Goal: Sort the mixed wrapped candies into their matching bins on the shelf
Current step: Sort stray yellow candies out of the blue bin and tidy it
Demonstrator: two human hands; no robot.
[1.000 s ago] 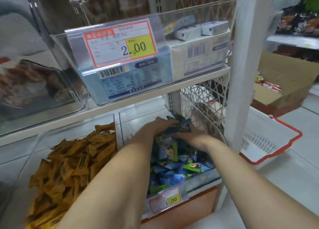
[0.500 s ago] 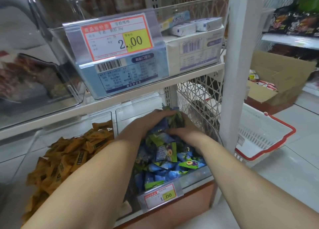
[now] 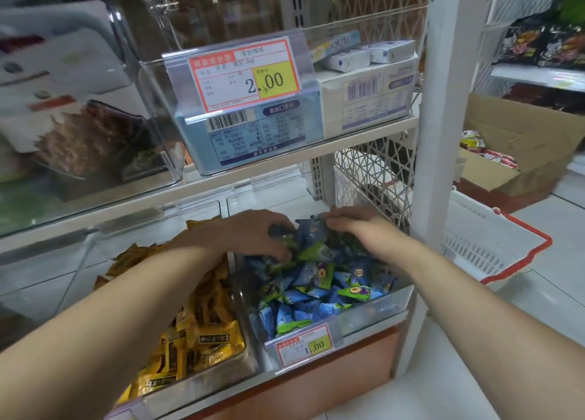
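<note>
Fingers: left hand (image 3: 250, 234), right hand (image 3: 361, 226) grasping blue candies (image 3: 311, 280) | 1.00 tag (image 3: 305, 345) | 2.00 tag (image 3: 245, 74)

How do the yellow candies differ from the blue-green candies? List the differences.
The yellow candies are flat oblong sachets; the blue-green candies are puffy triangular packs. The left hand and right hand grip blue-green candies, no yellow candies. Both kinds fill clear bins side by side.
</note>
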